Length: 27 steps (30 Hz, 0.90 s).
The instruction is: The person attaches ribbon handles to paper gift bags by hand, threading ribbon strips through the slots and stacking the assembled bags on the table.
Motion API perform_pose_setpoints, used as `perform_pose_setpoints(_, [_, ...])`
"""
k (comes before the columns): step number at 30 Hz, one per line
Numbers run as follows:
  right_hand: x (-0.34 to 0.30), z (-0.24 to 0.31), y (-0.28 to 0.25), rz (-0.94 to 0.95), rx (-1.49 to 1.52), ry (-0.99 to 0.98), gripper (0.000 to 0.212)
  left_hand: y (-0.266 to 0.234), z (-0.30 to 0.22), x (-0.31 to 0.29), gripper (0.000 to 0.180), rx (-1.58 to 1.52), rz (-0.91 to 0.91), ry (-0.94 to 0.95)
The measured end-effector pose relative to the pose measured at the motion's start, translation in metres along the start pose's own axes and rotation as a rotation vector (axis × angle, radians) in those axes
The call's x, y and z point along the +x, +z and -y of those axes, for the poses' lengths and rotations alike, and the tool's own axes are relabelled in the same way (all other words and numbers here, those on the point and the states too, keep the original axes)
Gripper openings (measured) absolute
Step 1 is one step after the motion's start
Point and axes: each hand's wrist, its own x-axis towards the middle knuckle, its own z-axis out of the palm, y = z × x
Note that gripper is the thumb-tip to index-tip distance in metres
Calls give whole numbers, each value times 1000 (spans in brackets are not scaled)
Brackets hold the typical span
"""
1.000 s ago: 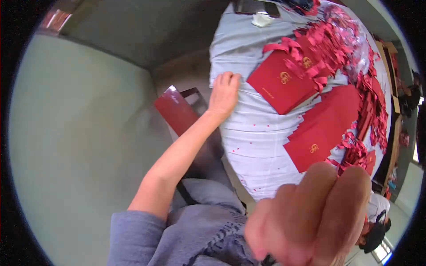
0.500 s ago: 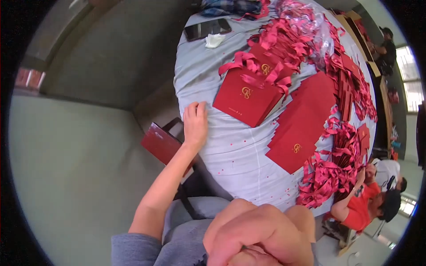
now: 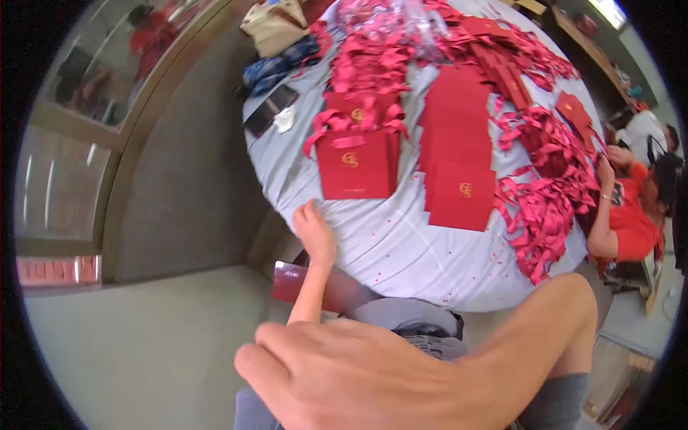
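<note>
My left hand (image 3: 315, 233) rests at the near left edge of the cloth-covered table (image 3: 401, 261), fingers extended and holding nothing. Just beyond its fingertips lies a stack of red gift bags (image 3: 356, 172) with ribbon handles and a gold emblem. To the right of that is an overlapping row of flat red bags or sleeves (image 3: 459, 143), whose ribbons I do not see. My right hand (image 3: 337, 373) is raised close to the camera across my body, its back showing. Its fingers bend out of sight, so I cannot make out whether it holds anything.
Heaps of red ribbon (image 3: 541, 193) and more red bags (image 3: 502, 75) cover the table's right and far parts. A phone (image 3: 271, 111), crumpled tissue (image 3: 284, 120) and beige bag (image 3: 274, 27) lie far left. A glossy red item (image 3: 288, 281) stands below my left forearm. A person in red (image 3: 623, 222) sits right.
The view has turned, so the table things appear shifted left and more upright. My right hand has swung up toward the left, nearer the camera. My left hand stays at the table edge.
</note>
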Motion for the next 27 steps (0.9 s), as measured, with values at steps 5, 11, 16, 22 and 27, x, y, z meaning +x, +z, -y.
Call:
perform_pose_setpoints(5, [9, -49, 35, -498, -819, -105, 13, -10, 4, 3, 24, -33, -10, 1])
perform_pose_setpoints(11, [-18, -224, -38, -838, -644, 681, 47, 1, -19, 48, 43, -435, 211, -110])
perform_pose_setpoints(16, [6, -320, -38, -1220, -704, 583, 65, 27, -32, 106, 49, -604, 322, -128])
perform_pose_setpoints(22, [16, -331, -44, -1300, -483, 562, 48, 24, -60, 124, 36, -671, 311, -51])
perform_pose_setpoints(27, [27, -329, -66, -1280, -410, 597, 55, 54, -49, 153, 47, -502, 189, 114])
